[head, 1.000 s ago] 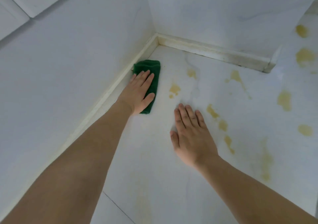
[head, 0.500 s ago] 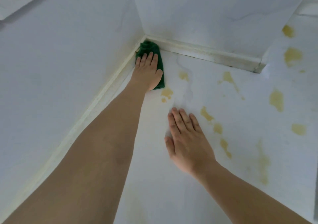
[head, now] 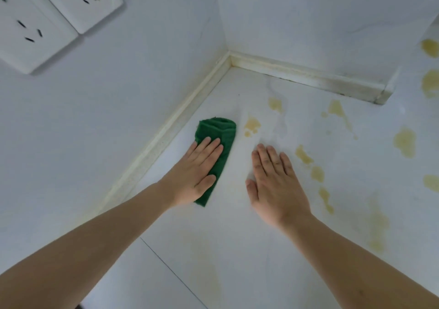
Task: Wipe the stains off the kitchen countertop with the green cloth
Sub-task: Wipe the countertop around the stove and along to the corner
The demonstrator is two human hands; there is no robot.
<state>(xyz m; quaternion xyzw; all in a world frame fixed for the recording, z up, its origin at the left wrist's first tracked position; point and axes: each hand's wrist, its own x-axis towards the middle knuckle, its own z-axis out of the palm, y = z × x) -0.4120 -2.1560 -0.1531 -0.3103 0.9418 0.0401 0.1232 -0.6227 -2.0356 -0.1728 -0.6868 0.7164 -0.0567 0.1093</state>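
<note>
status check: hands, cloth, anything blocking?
Left hand flat on green cloth. Right hand flat on countertop. Yellow stains unwiped. Nothing blocking.

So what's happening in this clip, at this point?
A person is wiping a white kitchen countertop. The left hand presses a folded green cloth flat on the surface beside the left wall's edge strip. The right hand rests flat on the counter, apart from the cloth. Yellowish stains remain unwiped just right of the cloth and across the counter's right side.
</note>
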